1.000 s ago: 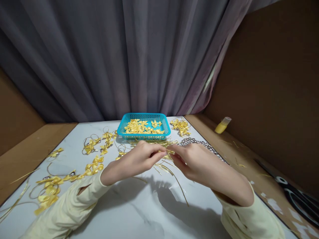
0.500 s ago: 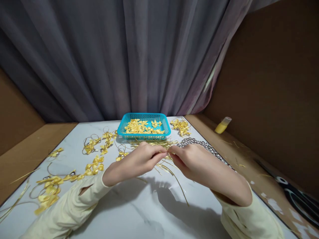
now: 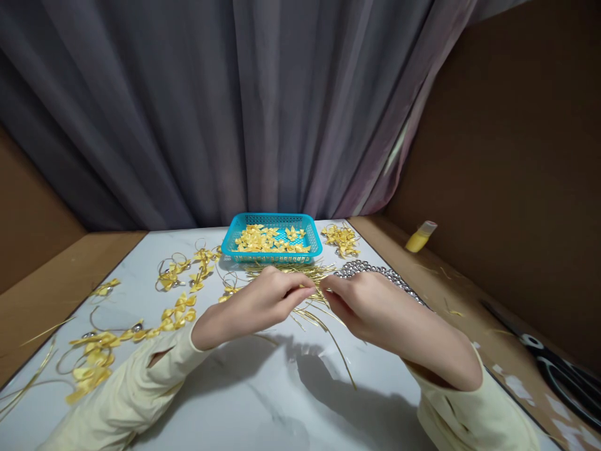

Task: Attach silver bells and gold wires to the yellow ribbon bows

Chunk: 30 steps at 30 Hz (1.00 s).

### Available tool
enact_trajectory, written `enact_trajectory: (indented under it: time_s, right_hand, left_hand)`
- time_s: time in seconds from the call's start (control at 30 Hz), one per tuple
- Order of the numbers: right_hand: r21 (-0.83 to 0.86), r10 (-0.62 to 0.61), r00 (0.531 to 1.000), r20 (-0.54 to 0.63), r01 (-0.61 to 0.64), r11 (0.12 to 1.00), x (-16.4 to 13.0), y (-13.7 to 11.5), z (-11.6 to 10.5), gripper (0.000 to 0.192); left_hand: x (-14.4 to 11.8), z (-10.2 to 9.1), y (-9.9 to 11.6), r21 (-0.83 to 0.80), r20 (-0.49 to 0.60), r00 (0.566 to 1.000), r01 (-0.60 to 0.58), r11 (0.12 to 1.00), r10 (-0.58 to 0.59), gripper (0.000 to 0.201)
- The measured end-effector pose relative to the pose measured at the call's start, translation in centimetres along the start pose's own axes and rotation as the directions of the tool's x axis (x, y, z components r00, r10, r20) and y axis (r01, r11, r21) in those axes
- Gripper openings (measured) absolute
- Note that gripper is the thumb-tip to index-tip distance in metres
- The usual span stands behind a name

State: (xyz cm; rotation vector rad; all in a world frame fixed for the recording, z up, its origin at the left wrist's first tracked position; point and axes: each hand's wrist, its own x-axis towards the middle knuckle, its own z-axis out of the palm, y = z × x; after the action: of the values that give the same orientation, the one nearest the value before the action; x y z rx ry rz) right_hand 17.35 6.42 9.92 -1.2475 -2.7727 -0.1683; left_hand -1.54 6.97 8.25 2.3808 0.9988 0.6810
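At the centre of the frame, a thin gold strip [image 3: 315, 289] is being pinched between the fingertips of the left hand [image 3: 256, 307] and the right hand [image 3: 364, 304], both closed on it. Just beyond, loose gold strips [image 3: 300, 272] are lying within reach, before the turquoise plastic basket [image 3: 271, 237] of yellow ribbon petals [image 3: 270, 240].

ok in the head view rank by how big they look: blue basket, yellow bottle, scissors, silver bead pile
1. blue basket
2. silver bead pile and scissors: alike, scissors nearer and cut off, so unsure
3. yellow bottle
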Motion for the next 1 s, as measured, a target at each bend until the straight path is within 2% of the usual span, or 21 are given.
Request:
enact_trajectory:
  time_s: [0.17, 0.4, 0.6, 1.0]
  right_hand:
    - [0.042, 0.011, 1.0, 0.023, -0.012, 0.999, -0.04, -0.2, -0.01, 0.019]
    - [0.062, -0.024, 0.998, 0.057, 0.02, 0.998, 0.0, -0.13, 0.28, 0.016]
    - [0.058, -0.049, 0.996, 0.07, 0.045, 0.997, 0.06, -0.06, 0.01, 0.017]
    - [0.12, -0.004, 0.998, 0.068, -0.005, 0.993, -0.21, 0.57, -0.36, 0.015]
  left_hand:
    - [0.0, 0.2, -0.13, 0.059, 0.035, 0.999, -0.028, 0.998, 0.026, 0.026]
    - [-0.27, 0.54, -0.43, 0.236, 0.038, 0.997, -0.073, 0.969, 0.066, 0.023]
    - [-0.22, 0.49, -0.53, 0.149, 0.029, 0.998, -0.065, 0.987, 0.061, 0.021]
    - [-0.33, 0.31, -0.15, 0.052, 0.014, 0.999, -0.033, 0.998, 0.032, 0.02]
